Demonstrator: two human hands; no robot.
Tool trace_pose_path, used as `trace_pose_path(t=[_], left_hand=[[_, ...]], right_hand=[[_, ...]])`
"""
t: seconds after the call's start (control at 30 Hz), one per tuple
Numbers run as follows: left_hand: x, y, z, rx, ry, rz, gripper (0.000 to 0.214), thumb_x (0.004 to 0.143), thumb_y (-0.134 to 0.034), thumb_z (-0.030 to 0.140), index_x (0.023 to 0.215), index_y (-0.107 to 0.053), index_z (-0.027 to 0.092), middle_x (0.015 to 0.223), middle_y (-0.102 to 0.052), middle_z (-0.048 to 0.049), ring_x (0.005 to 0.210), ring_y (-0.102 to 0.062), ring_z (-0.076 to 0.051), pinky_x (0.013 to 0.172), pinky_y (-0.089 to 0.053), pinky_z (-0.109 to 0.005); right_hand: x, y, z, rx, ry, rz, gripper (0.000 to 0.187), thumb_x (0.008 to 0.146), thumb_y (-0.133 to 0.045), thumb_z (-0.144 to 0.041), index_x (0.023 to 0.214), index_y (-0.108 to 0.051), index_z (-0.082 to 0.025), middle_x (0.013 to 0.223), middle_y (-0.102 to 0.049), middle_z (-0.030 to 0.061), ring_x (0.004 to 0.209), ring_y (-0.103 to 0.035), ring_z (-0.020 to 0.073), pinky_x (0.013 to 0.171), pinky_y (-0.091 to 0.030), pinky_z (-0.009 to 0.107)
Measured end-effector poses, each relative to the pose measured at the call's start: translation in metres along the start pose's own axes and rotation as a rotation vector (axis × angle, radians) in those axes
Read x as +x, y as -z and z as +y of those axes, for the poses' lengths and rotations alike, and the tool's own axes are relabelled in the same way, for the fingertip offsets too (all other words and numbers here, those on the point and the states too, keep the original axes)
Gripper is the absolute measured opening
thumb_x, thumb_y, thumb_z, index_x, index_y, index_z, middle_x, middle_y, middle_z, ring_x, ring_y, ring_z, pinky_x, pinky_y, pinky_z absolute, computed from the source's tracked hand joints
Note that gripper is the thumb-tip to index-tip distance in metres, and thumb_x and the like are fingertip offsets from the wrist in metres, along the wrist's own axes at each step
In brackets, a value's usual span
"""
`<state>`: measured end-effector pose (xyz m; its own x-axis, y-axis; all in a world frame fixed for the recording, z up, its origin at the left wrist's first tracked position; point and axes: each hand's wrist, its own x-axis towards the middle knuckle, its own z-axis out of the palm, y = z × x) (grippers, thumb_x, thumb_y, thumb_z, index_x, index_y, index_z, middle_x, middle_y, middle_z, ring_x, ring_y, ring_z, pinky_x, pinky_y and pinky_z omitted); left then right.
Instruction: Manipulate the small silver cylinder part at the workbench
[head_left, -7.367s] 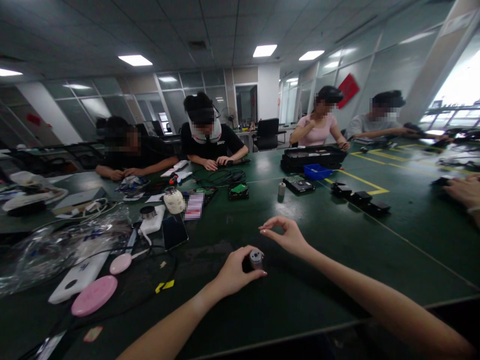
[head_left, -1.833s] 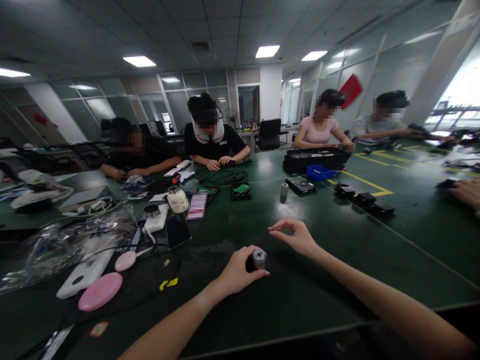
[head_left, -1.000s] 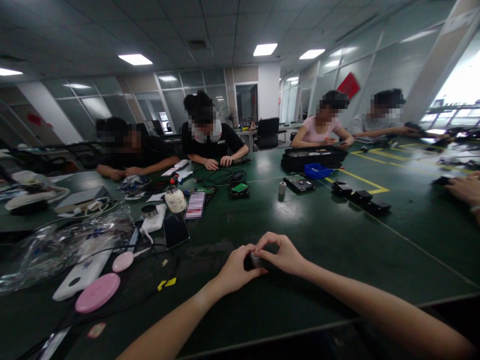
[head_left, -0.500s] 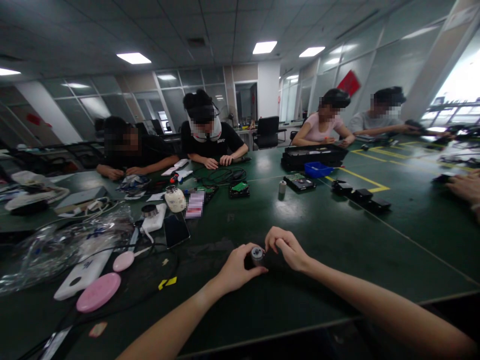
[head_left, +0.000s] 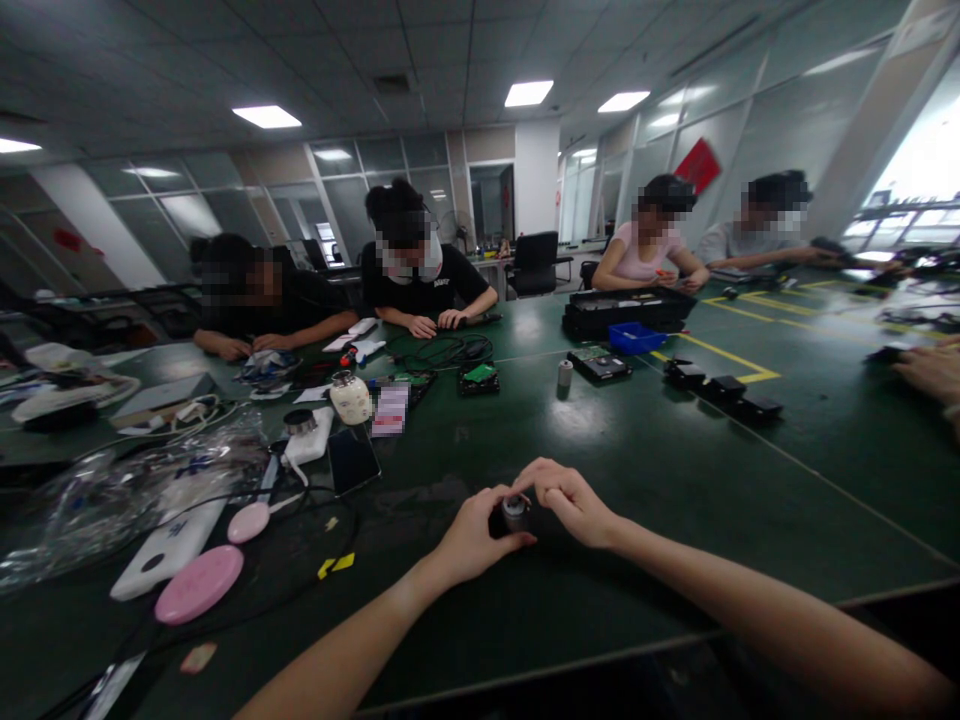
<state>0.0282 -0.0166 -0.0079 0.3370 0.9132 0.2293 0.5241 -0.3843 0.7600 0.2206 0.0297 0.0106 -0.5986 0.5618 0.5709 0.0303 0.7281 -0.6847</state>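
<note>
A small grey metal cylinder, which looks like a small electric motor [head_left: 515, 518], stands upright on the green table near its front edge. My left hand [head_left: 476, 535] is closed round it from the left, with the thumb in front and the fingers behind. Over its top reaches my right hand [head_left: 566, 498], index finger stretched across the upper end and the other fingers curled. The right fingertips partly cover the top face. Whether they pinch a small part there is hidden. A second similar cylinder [head_left: 564, 378] stands farther back on the table.
Hard drives [head_left: 600, 362], a blue tray [head_left: 636, 338] and black blocks [head_left: 724, 388] lie beyond my hands. To the left are a phone [head_left: 354, 460], a cream jar [head_left: 350, 398], pink discs [head_left: 200, 585], cables and clear plastic wrap [head_left: 135, 500]. Several people sit around the table.
My right hand has moved left, from beside the motor onto its top, and its index finger has straightened. My left hand and the motor have stayed put.
</note>
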Motion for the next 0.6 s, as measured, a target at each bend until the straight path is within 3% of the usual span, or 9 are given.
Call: trace_pose_path(t=[0.17,0.27,0.4,0.6], left_hand=[[0.000,-0.001,0.000,-0.004,-0.007,0.001,0.038,0.071,-0.080,0.030,0.105,-0.065,0.022,0.102,-0.069,-0.0034,0.095,-0.063,-0.024,0.087,-0.048,-0.033],[0.000,-0.001,-0.001,-0.010,-0.005,-0.001,0.038,0.071,-0.080,0.030,0.106,-0.065,0.021,0.102,-0.069,-0.0039,0.095,-0.064,-0.024,0.088,-0.048,-0.034],[-0.001,-0.001,-0.003,-0.016,0.015,0.008,0.049,0.070,-0.080,0.032,0.114,-0.062,0.020,0.110,-0.068,-0.0072,0.100,-0.063,-0.026,0.090,-0.048,-0.038],[0.000,0.000,-0.001,-0.031,0.009,-0.003,0.041,0.072,-0.079,0.029,0.109,-0.065,0.018,0.107,-0.069,-0.0066,0.100,-0.064,-0.025,0.091,-0.048,-0.035]], right_hand=[[-0.001,0.002,0.006,0.044,-0.029,0.096,0.031,0.083,-0.040,-0.012,0.054,-0.048,-0.021,0.075,-0.070,0.0045,0.080,-0.062,0.0211,0.078,-0.047,0.037],[-0.001,0.004,0.003,0.052,-0.058,0.117,0.027,0.086,-0.044,-0.012,0.063,-0.055,-0.020,0.082,-0.071,0.0046,0.082,-0.064,0.0199,0.081,-0.048,0.037],[-0.001,0.000,-0.003,0.045,-0.082,0.051,0.014,0.089,-0.055,-0.020,0.100,-0.065,-0.021,0.105,-0.070,0.0068,0.098,-0.064,0.0212,0.088,-0.049,0.038],[-0.002,-0.007,-0.003,-0.055,-0.013,-0.012,0.016,0.086,-0.063,-0.021,0.101,-0.068,-0.023,0.096,-0.071,0.0048,0.091,-0.065,0.0203,0.085,-0.050,0.037]])
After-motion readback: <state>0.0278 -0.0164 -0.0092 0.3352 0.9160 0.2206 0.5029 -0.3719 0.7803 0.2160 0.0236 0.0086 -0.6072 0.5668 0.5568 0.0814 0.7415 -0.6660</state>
